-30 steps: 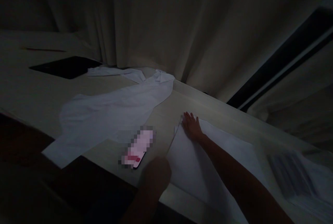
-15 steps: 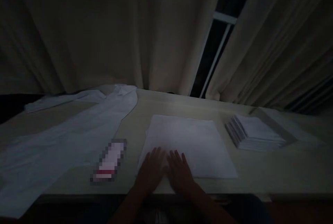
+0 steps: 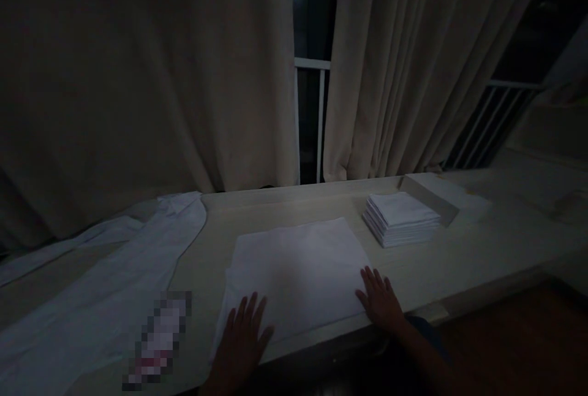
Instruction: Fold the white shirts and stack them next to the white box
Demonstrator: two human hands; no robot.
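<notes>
Though the room is dim, both hands show plainly at the near edge of the table [image 3: 459, 261], each laid flat with fingers spread and holding nothing. The left hand [image 3: 241, 341] rests palm down on the near left corner of the cloth [image 3: 296, 273], its fingertips pointing away over the fabric. The right hand [image 3: 379, 301] presses on the near right corner of the same cloth, partly on the fabric and partly on the bare tabletop just beside it. The cloth is a pale, folded square lying flat in the middle of the table, its near edge close to the table's lip and its far edge short of the curtains [image 3: 138, 77]. To its right, near but apart from it, sits a stack [image 3: 399, 218] of similar folded pieces, neat and squared. Just behind that stack a low box [image 3: 429, 194] lies at an angle, touching or almost touching it; I cannot tell which. On the left, a larger white garment [image 3: 114, 285] sprawls loosely across the tabletop, well spread and unfolded, reaching back toward the curtains. A blurred-out phone [image 3: 160, 338] lies between that garment and the cloth, close to the left hand. Behind the gap in the curtains a pale railing [image 3: 316, 114] stands against the dark.
</notes>
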